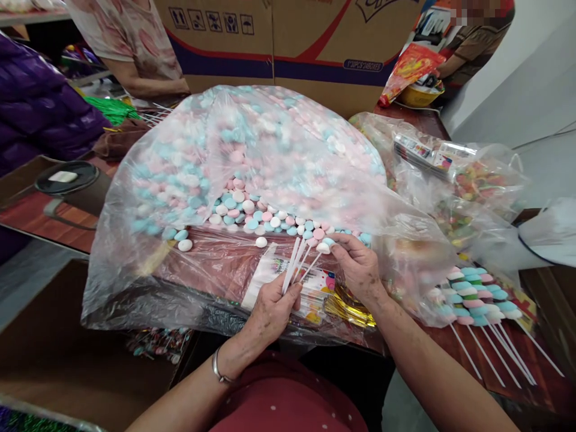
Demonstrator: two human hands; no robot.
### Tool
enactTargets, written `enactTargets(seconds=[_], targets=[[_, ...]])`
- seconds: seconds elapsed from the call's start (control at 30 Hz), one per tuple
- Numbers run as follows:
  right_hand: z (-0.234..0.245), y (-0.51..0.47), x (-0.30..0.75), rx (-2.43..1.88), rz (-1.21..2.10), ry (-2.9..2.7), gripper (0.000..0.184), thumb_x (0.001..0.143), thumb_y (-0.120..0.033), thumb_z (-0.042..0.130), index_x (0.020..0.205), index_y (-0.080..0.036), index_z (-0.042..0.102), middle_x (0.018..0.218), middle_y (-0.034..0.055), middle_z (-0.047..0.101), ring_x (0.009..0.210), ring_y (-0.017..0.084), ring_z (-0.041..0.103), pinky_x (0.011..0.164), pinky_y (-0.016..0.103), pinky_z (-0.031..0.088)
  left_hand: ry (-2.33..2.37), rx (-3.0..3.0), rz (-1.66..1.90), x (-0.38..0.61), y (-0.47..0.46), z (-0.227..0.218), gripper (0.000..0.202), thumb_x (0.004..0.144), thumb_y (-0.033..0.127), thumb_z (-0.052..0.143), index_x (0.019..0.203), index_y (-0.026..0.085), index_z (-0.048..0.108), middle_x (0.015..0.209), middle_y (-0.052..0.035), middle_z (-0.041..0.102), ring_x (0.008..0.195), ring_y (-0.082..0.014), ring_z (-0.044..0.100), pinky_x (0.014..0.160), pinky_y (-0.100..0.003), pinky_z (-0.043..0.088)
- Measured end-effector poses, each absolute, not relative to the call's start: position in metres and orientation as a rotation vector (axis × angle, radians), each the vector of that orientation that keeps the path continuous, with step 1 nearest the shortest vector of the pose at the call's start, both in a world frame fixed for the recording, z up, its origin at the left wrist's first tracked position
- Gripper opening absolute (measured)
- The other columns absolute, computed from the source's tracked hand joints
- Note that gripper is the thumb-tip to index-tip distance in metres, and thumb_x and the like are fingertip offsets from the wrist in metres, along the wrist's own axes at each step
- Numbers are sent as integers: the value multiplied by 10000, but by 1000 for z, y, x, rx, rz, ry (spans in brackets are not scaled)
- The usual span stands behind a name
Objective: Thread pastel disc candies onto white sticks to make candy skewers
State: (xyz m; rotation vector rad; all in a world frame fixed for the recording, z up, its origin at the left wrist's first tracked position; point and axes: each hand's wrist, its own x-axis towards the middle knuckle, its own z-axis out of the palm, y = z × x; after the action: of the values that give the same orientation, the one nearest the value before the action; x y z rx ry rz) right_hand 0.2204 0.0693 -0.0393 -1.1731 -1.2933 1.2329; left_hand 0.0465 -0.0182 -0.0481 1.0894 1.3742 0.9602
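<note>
My left hand [275, 305] is closed around several thin white sticks [291, 264], which fan upward from the fingers. At the top of one stick sits a white round candy [323, 248], with a pale blue one [329, 241] against it. My right hand [357, 267] pinches the blue candy between thumb and fingertips. Just beyond both hands, a heap of pink, blue and white round candies [274, 221] spills from the mouth of a large clear plastic bag [288, 144]. Beneath my hands lie printed clear wrappers [265, 273] and a bundle of gold twist ties [353, 309].
Finished-looking candy skewers [481, 297] lie at the right on the table [544, 372]. Behind them are bags of colourful sweets [481, 186]. A large cardboard box [288, 54] stands at the back, a lidded mug [74, 186] at left, an open carton [81, 354] below. Two people are across the table.
</note>
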Motion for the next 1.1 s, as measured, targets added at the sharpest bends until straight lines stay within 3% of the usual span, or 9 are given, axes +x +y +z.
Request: enactTargets(seconds=[0.17,0.3,0.7,0.9,1.1], targets=[[-37,74,218,-1188,1355,-1038,329,703,-466,784,943,-252,718,836,-10,750,729,164,673,683,302,560,1361,1148,928,43,-20,-51,341,867,429,505,626,189,527,537,32,474,509,-108,387,494,-236,300],[-39,76,218,-1188,1402,-1040,292,664,-416,816,876,-237,726,767,-30,731,681,137,649,648,261,528,1371,1146,918,43,-20,-53,336,872,425,511,630,193,527,541,36,478,515,-111,389,510,-243,308],[-40,72,224,-1170,1260,-1330,244,799,-448,707,957,-272,761,879,-20,746,827,176,673,794,310,527,1404,1161,923,42,-20,-52,324,877,415,509,635,199,527,549,36,492,513,-114,405,509,-241,313],[-38,69,219,-1126,1356,-1323,296,744,-414,772,995,-264,727,790,-31,722,717,158,665,773,328,544,1399,1167,941,43,-19,-49,308,870,391,500,630,199,520,538,38,485,505,-111,403,507,-243,316],[-41,70,209,-1092,1360,-1054,263,668,-360,821,884,-252,716,842,-31,732,781,149,679,784,301,550,1398,1184,934,42,-20,-51,305,875,378,494,631,199,526,545,36,502,515,-114,418,524,-249,325]])
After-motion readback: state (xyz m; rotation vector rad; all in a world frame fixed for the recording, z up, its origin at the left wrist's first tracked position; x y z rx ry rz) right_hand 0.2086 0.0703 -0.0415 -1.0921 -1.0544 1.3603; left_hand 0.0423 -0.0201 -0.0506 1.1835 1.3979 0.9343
